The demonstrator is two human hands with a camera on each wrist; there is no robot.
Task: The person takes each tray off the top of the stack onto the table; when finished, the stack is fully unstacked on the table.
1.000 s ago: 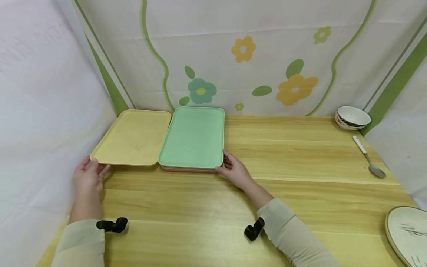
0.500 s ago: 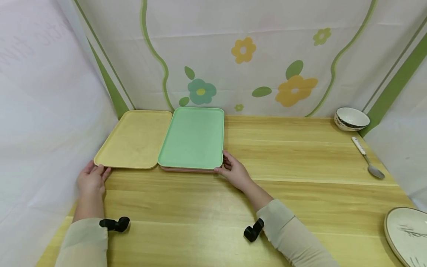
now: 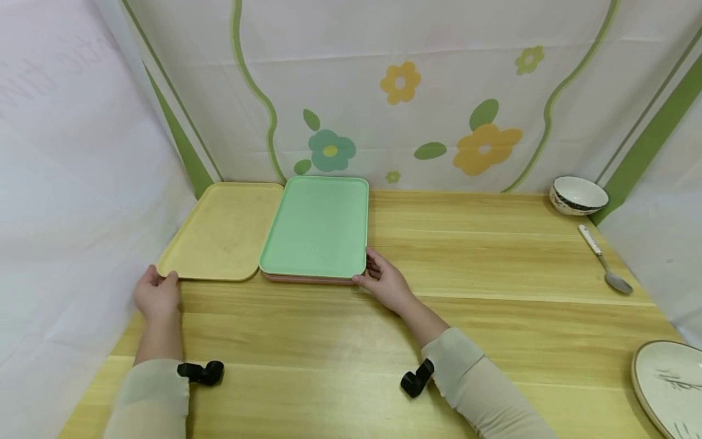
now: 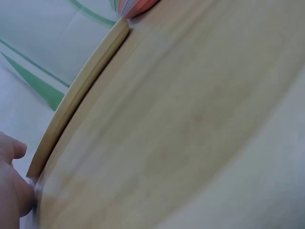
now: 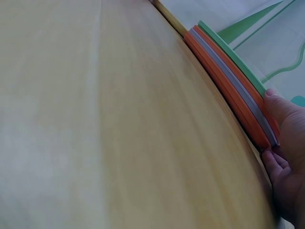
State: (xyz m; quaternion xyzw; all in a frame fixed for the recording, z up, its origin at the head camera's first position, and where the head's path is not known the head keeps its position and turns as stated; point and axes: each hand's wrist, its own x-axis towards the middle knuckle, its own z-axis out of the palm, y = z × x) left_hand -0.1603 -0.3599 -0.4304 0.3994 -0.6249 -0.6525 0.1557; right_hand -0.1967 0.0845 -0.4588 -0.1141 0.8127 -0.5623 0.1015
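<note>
At the back left a yellow tray (image 3: 225, 231) lies close over the table, its right side along a green tray (image 3: 318, 225). My left hand (image 3: 158, 296) holds the yellow tray's near left corner between thumb and fingers. In the left wrist view a dark line runs under the edge of the yellow tray (image 4: 78, 95). The green tray tops a stack with orange and grey tray edges (image 5: 233, 86) below it. My right hand (image 3: 389, 283) grips the near right corner of this stack. Its thumb (image 5: 276, 102) is at the green rim, with fingers low by the bottom edge.
A patterned bowl (image 3: 578, 196) stands at the back right corner of the wooden table (image 3: 307, 360). In front of it lies a spoon (image 3: 603, 259) with a white handle. Plates (image 3: 671, 378) sit at the right edge. White flowered cloth (image 3: 428, 79) hangs behind.
The yellow tray's near edge has come down and slightly toward me, its left corner shifting right. My left hand has moved right with it. The right hand and stack stay in place.
</note>
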